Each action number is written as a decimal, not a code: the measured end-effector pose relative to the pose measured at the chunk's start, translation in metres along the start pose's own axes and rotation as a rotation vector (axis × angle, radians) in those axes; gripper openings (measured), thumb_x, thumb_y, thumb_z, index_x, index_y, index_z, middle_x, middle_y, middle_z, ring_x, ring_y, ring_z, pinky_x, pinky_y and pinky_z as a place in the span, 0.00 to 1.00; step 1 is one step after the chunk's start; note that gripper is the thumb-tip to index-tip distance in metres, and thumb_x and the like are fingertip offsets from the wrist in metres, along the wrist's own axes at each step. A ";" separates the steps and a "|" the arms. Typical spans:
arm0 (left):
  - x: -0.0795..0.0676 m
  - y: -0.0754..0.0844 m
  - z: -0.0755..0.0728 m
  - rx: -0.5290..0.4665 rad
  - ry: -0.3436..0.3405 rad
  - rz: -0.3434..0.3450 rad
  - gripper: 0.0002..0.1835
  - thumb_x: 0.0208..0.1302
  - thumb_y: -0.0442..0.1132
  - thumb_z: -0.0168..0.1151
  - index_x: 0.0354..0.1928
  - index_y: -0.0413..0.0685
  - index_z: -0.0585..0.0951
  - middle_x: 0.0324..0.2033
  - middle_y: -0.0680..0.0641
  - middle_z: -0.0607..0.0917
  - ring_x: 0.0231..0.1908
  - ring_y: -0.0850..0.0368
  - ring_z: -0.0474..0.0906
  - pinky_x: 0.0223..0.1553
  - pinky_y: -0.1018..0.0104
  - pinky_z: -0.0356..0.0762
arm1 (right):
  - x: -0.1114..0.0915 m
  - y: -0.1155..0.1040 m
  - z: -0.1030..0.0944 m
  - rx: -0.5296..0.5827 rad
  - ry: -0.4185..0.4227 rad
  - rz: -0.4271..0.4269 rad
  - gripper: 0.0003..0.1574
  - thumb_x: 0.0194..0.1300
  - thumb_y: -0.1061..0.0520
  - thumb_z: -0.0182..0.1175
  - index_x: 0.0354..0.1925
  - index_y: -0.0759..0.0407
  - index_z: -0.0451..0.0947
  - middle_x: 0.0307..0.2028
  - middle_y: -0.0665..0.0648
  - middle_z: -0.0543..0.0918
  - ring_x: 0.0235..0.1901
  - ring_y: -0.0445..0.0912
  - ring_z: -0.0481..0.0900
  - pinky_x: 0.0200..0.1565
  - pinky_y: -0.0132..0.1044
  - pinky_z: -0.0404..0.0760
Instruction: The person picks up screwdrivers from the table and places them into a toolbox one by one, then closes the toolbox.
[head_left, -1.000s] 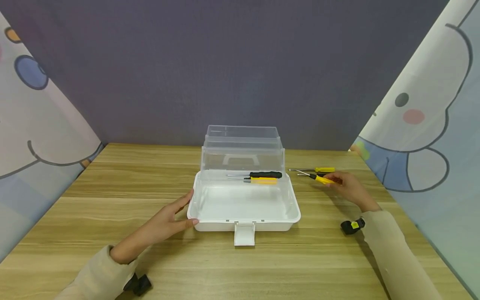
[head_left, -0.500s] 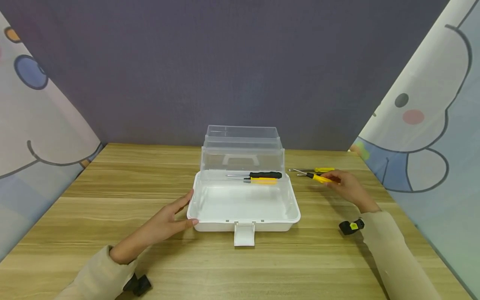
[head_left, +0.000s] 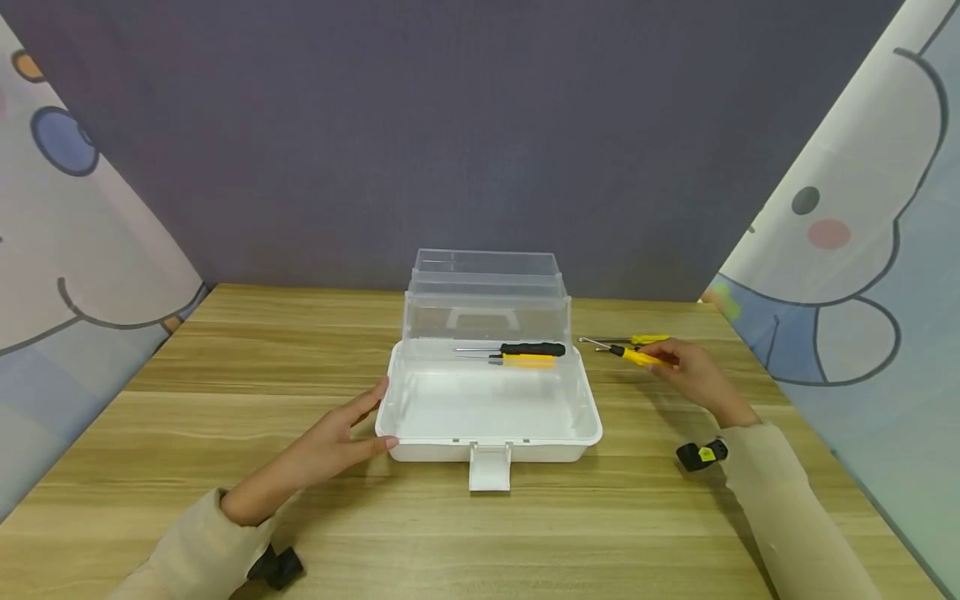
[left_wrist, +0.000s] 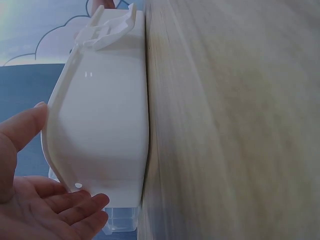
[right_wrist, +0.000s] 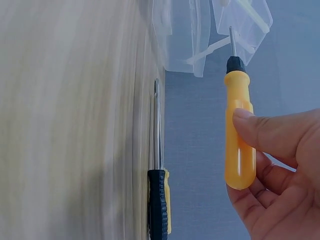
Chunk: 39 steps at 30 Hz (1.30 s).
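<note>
A white toolbox with its clear lid raised stands on the table. My left hand rests at the box's left end, thumb at the front corner and fingers along the side; in the left wrist view these fingers lie fairly relaxed against the box. My right hand pinches a yellow screwdriver by its handle, above the table right of the box, shaft pointing left. Along the back of the box lie a black-handled screwdriver and a yellow-orange-handled one.
Below the held tool, another yellow-handled screwdriver and a black-handled one lie on the wooden table. The box's white latch hangs open at the front. A dark grey wall rises behind the table.
The right hand has turned the yellow screwdriver slightly, its tip shifting a little to the left. The left hand and the box keep their places.
</note>
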<state>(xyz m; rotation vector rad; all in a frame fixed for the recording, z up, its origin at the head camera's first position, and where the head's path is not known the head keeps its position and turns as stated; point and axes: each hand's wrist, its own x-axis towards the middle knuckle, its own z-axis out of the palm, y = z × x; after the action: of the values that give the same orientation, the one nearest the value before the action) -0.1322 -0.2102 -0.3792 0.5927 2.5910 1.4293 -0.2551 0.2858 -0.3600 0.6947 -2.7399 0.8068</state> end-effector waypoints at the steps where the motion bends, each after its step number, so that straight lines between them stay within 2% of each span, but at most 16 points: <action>1: 0.000 0.000 0.000 0.000 0.000 0.000 0.46 0.62 0.49 0.63 0.72 0.39 0.48 0.72 0.38 0.50 0.69 0.37 0.48 0.64 0.41 0.49 | 0.000 -0.001 0.000 -0.002 0.001 0.003 0.12 0.57 0.70 0.63 0.41 0.72 0.80 0.38 0.68 0.82 0.35 0.46 0.77 0.36 0.31 0.77; 11: 0.000 -0.001 0.000 -0.019 -0.003 0.009 0.46 0.62 0.47 0.63 0.72 0.36 0.48 0.71 0.37 0.49 0.68 0.36 0.50 0.64 0.40 0.49 | -0.002 -0.008 -0.002 0.007 -0.011 0.012 0.13 0.58 0.71 0.61 0.44 0.73 0.79 0.42 0.70 0.81 0.37 0.55 0.78 0.38 0.28 0.76; 14: 0.000 -0.001 0.001 -0.016 -0.002 0.012 0.46 0.62 0.47 0.63 0.72 0.36 0.48 0.71 0.37 0.49 0.68 0.35 0.50 0.64 0.39 0.49 | -0.002 -0.008 -0.003 0.005 -0.006 0.000 0.13 0.59 0.71 0.61 0.44 0.74 0.79 0.42 0.70 0.80 0.37 0.56 0.78 0.38 0.30 0.77; 19: 0.000 -0.002 0.001 -0.008 0.001 0.010 0.46 0.62 0.48 0.63 0.72 0.36 0.49 0.71 0.37 0.50 0.68 0.36 0.51 0.64 0.39 0.50 | -0.002 -0.010 -0.003 -0.001 -0.011 0.007 0.13 0.59 0.70 0.61 0.45 0.73 0.79 0.42 0.70 0.81 0.37 0.55 0.78 0.38 0.36 0.79; 26: 0.000 -0.002 0.000 -0.009 0.002 0.005 0.46 0.62 0.47 0.63 0.72 0.36 0.48 0.71 0.37 0.49 0.68 0.36 0.51 0.64 0.40 0.50 | -0.001 -0.015 -0.002 -0.021 -0.019 0.015 0.14 0.59 0.70 0.61 0.46 0.71 0.79 0.42 0.67 0.81 0.36 0.52 0.78 0.37 0.29 0.77; 34: 0.000 -0.002 0.000 -0.006 0.001 0.017 0.46 0.62 0.47 0.63 0.72 0.34 0.48 0.71 0.36 0.49 0.68 0.36 0.52 0.64 0.40 0.50 | -0.001 -0.023 -0.002 -0.004 -0.019 0.004 0.14 0.59 0.71 0.61 0.46 0.72 0.79 0.42 0.67 0.81 0.36 0.51 0.78 0.38 0.31 0.77; 39: 0.000 -0.003 0.001 -0.014 -0.005 0.028 0.46 0.63 0.46 0.63 0.71 0.34 0.48 0.71 0.36 0.48 0.68 0.35 0.52 0.64 0.40 0.50 | -0.002 -0.027 -0.003 -0.006 -0.002 -0.011 0.14 0.59 0.71 0.62 0.45 0.72 0.79 0.40 0.67 0.81 0.35 0.52 0.78 0.40 0.42 0.80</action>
<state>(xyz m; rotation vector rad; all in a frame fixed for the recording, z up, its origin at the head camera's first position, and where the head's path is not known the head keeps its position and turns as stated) -0.1330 -0.2110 -0.3817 0.6327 2.5769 1.4507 -0.2398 0.2683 -0.3456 0.7090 -2.7362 0.7951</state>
